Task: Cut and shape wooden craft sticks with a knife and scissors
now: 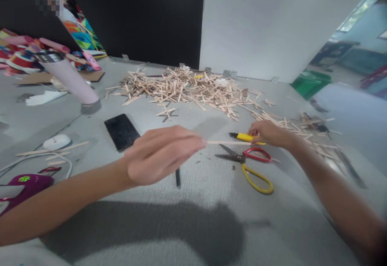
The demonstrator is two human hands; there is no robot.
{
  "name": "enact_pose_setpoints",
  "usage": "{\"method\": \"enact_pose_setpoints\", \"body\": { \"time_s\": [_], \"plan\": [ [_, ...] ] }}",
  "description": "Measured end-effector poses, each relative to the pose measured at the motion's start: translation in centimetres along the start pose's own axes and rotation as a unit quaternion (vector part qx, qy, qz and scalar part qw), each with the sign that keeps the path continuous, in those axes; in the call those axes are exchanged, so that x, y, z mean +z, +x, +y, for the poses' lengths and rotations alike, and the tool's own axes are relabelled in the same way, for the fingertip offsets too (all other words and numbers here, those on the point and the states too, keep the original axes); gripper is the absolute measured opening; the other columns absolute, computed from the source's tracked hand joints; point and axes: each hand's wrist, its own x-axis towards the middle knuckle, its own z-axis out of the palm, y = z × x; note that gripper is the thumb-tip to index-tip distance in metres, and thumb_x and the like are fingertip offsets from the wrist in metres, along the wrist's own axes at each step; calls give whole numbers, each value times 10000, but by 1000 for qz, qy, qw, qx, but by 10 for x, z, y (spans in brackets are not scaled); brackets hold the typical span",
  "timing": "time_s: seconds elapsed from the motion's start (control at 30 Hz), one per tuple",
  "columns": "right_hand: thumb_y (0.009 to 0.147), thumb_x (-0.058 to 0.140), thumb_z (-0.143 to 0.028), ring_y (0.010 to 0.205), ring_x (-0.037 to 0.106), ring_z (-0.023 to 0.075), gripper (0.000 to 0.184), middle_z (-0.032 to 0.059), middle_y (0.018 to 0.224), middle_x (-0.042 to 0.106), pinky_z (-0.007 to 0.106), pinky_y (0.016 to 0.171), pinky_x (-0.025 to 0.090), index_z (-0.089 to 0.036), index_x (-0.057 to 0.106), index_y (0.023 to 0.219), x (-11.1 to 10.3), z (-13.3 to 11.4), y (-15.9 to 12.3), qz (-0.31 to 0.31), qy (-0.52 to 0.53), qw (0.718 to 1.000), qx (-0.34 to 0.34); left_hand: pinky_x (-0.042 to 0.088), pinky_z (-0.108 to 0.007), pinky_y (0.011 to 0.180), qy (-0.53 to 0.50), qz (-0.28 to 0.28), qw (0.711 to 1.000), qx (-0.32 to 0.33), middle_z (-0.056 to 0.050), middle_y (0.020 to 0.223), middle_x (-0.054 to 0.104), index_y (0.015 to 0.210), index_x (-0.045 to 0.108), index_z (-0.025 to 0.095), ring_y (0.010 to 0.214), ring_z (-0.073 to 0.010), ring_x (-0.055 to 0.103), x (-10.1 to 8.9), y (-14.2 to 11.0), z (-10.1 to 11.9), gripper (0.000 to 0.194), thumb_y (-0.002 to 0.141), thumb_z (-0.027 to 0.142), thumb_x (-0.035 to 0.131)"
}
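At the far left, a jumble of colourful things [21, 52] is filling the upper left of the frame, and a pale pink bottle [71, 78] is standing just to its right, looking slanted in this wide view. Below it, a white mouse [57, 141] is lying near a few loose sticks, while a purple device [30, 187] is showing partly at the lower left edge, behind the forearm. A black phone [121, 130] is lying flat left of the middle. The left hand [166, 155] is reaching in just below the centre, its fingers pressing together and pinching one end of a thin wooden stick [226, 142], which is pointing right across the middle of the frame, above the table [145, 225]. A short black strip [178, 178] is lying beneath this hand. Across the upper middle, a heap of wooden sticks [181, 86] is spreading in front of the black and white panels. Right of centre, scissors [256, 180] with one red and one yellow handle loop are lying with their blades parting. Just above them, the right hand [267, 133] is bending its fingers over a yellow cutter [242, 137]; whether they are gripping it, one cannot tell. At the upper right, a green bin [311, 83] is standing beyond the table.
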Motion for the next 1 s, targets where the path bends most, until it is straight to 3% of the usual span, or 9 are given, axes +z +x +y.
{"method": "enact_pose_setpoints", "body": {
  "time_s": [0.07,0.13,0.23,0.63,0.77,0.87,1.0],
  "plan": [
    [768,862,-464,844,748,281,265,74,902,808,343,737,510,-226,841,882,0,-1,0,2,-3,1000,-4,689,-230,758,-57,-2,987,-152,-7,927,847,1053,761,227,783,-131,805,-1,5,9,100,1055,142,709],
    [773,861,-474,854,752,288,266,74,910,813,346,737,515,-233,841,884,-1,-2,-1,4,-6,1000,-5,666,-231,692,-126,-1,957,-263,10,861,826,1022,759,241,703,-123,769,-1,11,16,51,1039,196,744],
    [784,855,-486,866,758,298,277,76,926,823,350,737,526,-237,845,906,-1,-3,-2,7,-11,1000,-3,655,-252,645,-219,-7,914,-340,3,802,788,996,756,230,670,-138,747,-1,17,18,39,1028,253,755],
    [792,851,-444,896,766,301,249,83,947,831,352,769,538,-226,842,911,-5,-12,-4,8,-22,1000,6,620,-216,620,-286,-29,882,-372,15,753,761,957,756,201,653,-122,733,-3,23,17,58,1009,179,746],
    [801,843,-427,877,770,297,234,87,931,828,350,764,538,-219,834,909,-4,-12,-4,10,-24,1000,9,567,-224,625,-257,-32,899,-352,4,817,729,1128,783,207,685,-113,693,0,18,14,156,1076,199,637],
    [797,841,-429,871,768,298,234,88,928,828,350,755,539,-220,830,901,-4,-12,-3,8,-25,1000,7,497,-240,601,-204,-106,905,-357,-20,867,702,1155,785,202,702,-123,639,6,12,10,258,1107,221,532],
    [794,842,-442,875,766,301,239,90,938,828,353,751,540,-226,826,896,-4,-11,-3,6,-26,1000,0,448,-272,597,-186,-219,860,-422,-30,872,705,1058,739,182,680,-143,594,17,3,4,250,1094,272,508]
  ]
}}
